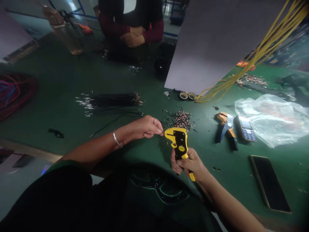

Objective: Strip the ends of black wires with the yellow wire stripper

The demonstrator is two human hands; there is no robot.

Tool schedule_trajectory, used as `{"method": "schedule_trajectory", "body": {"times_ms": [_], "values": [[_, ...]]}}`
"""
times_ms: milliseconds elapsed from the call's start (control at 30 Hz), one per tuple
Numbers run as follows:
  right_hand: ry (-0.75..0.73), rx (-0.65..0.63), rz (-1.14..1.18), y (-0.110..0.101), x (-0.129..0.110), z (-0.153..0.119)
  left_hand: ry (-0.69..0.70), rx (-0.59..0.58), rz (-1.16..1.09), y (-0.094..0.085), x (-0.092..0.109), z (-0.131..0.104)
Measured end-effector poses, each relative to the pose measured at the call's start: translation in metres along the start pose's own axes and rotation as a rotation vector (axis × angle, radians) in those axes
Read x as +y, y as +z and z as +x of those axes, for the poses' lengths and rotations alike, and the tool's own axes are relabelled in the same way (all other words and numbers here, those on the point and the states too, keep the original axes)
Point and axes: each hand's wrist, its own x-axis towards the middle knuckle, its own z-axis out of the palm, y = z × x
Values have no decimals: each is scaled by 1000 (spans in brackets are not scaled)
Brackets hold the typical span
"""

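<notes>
Near right: dark smartphone (270,183) on green table (62,80). Near middle: right hand (195,164) wrapped around grip of yellow-black wire stripper (179,141). Left hand (151,126) just left of tool's nose, thumb and finger pressed together; cannot tell what lies between. Farther: orange-black hand tool (228,124) beside keypad phone (246,129), right; pile of clippings (182,120), middle; black wire bundle (112,100), left. Far: co-worker's hands (134,38) folded.

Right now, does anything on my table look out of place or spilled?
One black wire slants away from the bundle of black wires, which otherwise lie roughly parallel. Small scraps also lie heaped and scattered on the green tabletop beyond the yellow wire stripper, uncontained, though that may be ordinary waste.
</notes>
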Motion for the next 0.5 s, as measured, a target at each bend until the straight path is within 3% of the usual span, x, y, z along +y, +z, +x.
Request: {"method": "schedule_trajectory", "body": {"times_ms": [500], "values": [[-2, 24, -57, -7, 7, 8, 27, 43, 77, -8, -6, 10]]}}
